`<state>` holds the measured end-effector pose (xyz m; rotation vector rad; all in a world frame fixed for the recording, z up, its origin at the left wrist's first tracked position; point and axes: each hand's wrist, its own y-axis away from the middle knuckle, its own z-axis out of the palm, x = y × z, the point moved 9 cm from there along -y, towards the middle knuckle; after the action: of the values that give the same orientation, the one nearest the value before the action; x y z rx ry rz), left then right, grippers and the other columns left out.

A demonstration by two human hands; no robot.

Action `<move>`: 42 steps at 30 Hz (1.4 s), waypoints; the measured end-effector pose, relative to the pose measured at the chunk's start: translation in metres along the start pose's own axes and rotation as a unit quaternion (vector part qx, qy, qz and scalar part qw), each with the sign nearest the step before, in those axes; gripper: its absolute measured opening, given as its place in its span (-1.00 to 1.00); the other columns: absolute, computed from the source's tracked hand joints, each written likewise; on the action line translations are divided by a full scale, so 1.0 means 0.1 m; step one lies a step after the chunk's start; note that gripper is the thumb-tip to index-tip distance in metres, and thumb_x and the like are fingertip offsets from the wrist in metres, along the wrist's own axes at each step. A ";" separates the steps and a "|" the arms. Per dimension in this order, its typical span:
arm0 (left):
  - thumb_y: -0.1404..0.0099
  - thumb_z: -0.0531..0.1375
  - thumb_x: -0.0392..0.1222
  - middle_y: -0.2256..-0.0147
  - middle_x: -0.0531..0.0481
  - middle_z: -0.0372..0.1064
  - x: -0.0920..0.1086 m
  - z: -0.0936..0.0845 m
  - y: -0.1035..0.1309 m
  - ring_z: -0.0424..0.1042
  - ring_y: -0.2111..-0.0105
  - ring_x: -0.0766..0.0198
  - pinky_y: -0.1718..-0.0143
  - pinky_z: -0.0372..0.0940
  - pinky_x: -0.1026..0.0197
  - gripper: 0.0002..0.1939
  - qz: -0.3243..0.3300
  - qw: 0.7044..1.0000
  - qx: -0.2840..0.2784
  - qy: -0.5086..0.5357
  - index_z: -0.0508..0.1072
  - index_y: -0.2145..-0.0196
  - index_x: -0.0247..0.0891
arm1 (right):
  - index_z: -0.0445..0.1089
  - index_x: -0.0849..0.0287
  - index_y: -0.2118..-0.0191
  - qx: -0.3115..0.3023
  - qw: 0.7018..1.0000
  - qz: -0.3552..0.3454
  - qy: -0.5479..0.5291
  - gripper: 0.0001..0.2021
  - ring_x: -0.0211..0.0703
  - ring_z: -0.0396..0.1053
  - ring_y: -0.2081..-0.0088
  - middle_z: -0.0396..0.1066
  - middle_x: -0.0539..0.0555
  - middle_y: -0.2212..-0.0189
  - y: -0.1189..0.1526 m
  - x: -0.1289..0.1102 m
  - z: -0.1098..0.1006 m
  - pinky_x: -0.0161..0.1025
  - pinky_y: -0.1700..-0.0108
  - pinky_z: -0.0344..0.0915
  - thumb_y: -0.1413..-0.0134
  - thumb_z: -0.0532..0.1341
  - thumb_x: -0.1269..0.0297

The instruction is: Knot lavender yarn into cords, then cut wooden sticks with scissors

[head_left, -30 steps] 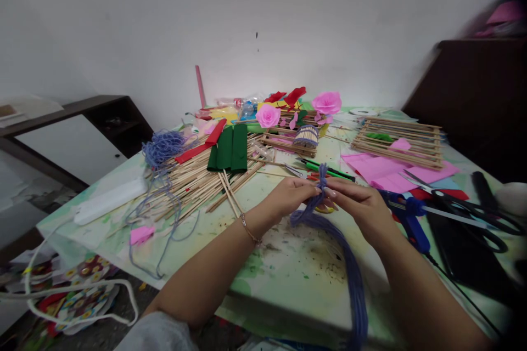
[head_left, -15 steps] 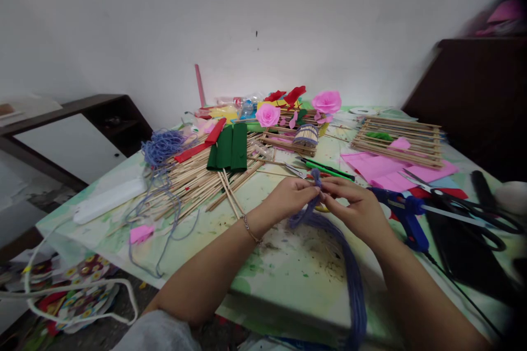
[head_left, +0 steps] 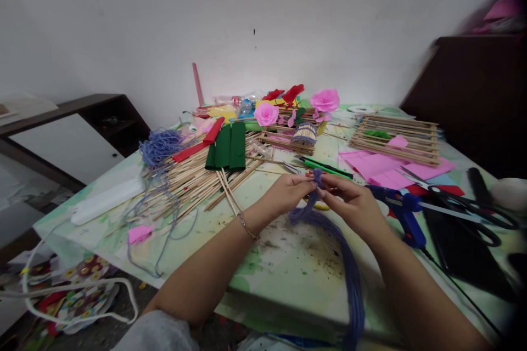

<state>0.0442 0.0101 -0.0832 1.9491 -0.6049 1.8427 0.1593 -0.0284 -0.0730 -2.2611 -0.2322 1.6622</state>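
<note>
Near the table's middle, my left hand [head_left: 290,193] pinches the knotted upper end of a purple yarn bundle [head_left: 347,255]. My right hand [head_left: 354,200] closes its fingertips on the same end from the right. The rest of the bundle curves across the tabletop and hangs over the front edge. Just behind my hands lie a green pen [head_left: 325,170] and small scissors, partly hidden by my fingers.
Thin wooden sticks [head_left: 185,189] and green crepe paper [head_left: 230,148] lie left. A tangled yarn pile [head_left: 160,147] is beyond. On the right are a blue glue gun [head_left: 401,209], black scissors [head_left: 465,205], pink paper [head_left: 382,169] and a stick frame [head_left: 395,140]. Paper flowers stand at the back.
My fingers have shifted slightly around the yarn's knotted end, and more of it shows between them. The whole view has moved a little.
</note>
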 end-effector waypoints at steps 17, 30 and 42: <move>-0.17 0.25 -0.08 0.13 -0.12 0.39 0.47 -0.01 0.20 0.35 0.06 0.17 -0.06 0.22 0.10 -0.73 0.239 0.945 0.065 -0.213 0.54 0.17 -0.21 | 0.48 0.17 0.43 -0.011 1.000 0.014 -0.022 -0.86 -0.16 0.36 0.35 0.43 0.05 0.42 0.01 -0.08 0.05 -0.23 0.31 0.29 0.06 0.26 0.20; -0.01 0.37 -0.06 0.48 0.04 0.46 0.29 -0.44 0.09 0.39 0.43 0.39 0.30 0.28 0.31 -0.77 0.156 0.946 0.151 0.241 0.57 0.43 -0.29 | 0.40 0.17 0.40 -0.169 0.961 0.162 -0.147 -0.85 -0.20 0.38 0.37 0.46 0.03 0.44 0.18 0.12 0.47 -0.24 0.24 0.27 0.10 0.26 0.21; -0.16 0.29 -0.19 0.50 0.07 0.47 0.18 -1.78 0.25 0.38 0.54 0.51 0.51 0.22 0.47 -0.89 0.199 0.819 0.386 0.376 0.52 0.35 -0.28 | 0.38 0.17 0.43 -0.167 0.942 0.276 -0.089 -0.81 -0.32 0.15 0.58 0.25 -0.03 0.62 0.76 0.27 -0.01 -0.33 0.53 0.08 0.08 0.25 0.15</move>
<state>-0.1167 0.0868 -0.0547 1.2422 0.0415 3.2298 0.1640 -0.0909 -0.1234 -2.5879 0.1067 2.2610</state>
